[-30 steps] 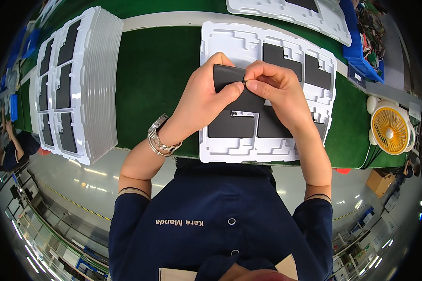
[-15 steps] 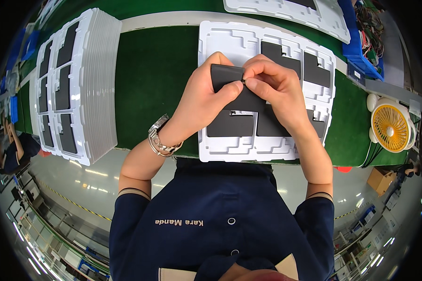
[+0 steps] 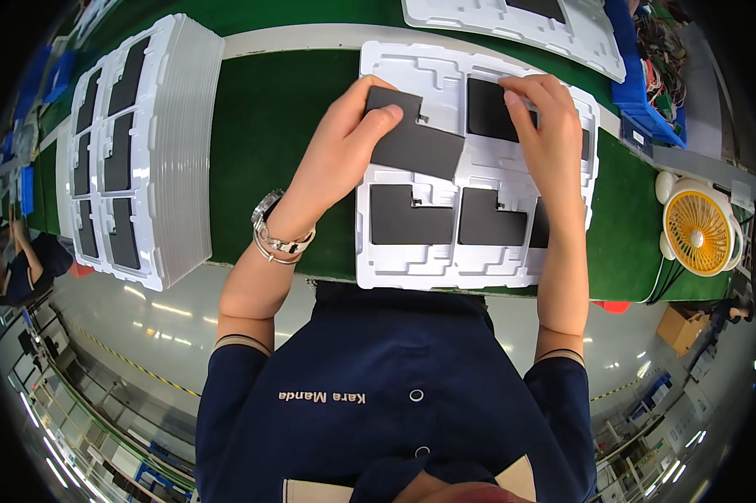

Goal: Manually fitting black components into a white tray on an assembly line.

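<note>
- Handling one loose piece looks like the current step: the left hand (image 3: 344, 138) grips a dark L-shaped panel (image 3: 415, 147) near its left end, thumb on top.
- That panel is above the upper-left part of the white tray (image 3: 407, 272), slanted against the pocket walls, small connector (image 3: 424, 119) in its notch.
- Right hand (image 3: 550, 117) is over the upper-middle panel (image 3: 487, 109), thumb and index close together; honestly can't tell if it's pinching or just hovering.
- My guess: next move calls for a steady left grip and squaring the panel up, going easy on that connector.
- Pose-wise, both forearms reach over the counter (image 3: 281, 159), left angled inward, right nearly straight ahead.
</note>
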Motion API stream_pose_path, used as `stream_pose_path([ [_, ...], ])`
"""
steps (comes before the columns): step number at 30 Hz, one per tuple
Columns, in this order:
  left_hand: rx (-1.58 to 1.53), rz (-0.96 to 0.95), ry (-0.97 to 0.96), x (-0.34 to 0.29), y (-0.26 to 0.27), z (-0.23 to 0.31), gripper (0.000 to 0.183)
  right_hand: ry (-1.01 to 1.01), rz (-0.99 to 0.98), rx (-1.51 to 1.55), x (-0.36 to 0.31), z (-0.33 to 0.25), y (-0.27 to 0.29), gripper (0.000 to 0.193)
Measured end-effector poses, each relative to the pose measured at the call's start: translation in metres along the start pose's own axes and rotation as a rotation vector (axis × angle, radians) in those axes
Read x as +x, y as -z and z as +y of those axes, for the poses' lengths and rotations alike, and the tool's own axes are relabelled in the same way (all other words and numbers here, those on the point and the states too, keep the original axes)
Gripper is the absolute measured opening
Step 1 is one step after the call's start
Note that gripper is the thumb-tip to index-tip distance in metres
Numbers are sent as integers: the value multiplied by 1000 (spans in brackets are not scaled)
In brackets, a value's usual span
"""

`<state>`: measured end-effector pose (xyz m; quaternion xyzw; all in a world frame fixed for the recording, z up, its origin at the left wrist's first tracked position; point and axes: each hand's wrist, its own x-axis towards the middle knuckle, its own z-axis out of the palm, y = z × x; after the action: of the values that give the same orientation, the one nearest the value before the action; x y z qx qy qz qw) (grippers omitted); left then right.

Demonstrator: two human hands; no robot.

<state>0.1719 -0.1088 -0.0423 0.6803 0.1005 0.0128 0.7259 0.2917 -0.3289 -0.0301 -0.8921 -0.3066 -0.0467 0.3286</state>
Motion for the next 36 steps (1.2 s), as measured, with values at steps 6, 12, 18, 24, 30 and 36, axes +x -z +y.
stream_pose_path([
  [6, 306, 225, -193, 15, 2, -10, 23, 178, 4, -237, 3, 1, -10, 21],
  [12, 601, 250, -159, 25, 6, -12, 25, -32, -67, 54, 4, -7, -3, 12],
  [18, 953, 325, -556, 33, 7, -18, 30, -87, 91, 181, -3, -16, 5, 8],
  [24, 411, -85, -334, 1, -21, 12, 34, -40, 3, 539, -11, -36, 6, 10],
  [30, 242, -162, -96, -10, -27, 3, 28, 35, -94, 619, -16, -49, -6, 14],
  [36, 34, -88, -91, -9, -18, 2, 25, -171, -302, 641, -15, -41, 2, 17],
])
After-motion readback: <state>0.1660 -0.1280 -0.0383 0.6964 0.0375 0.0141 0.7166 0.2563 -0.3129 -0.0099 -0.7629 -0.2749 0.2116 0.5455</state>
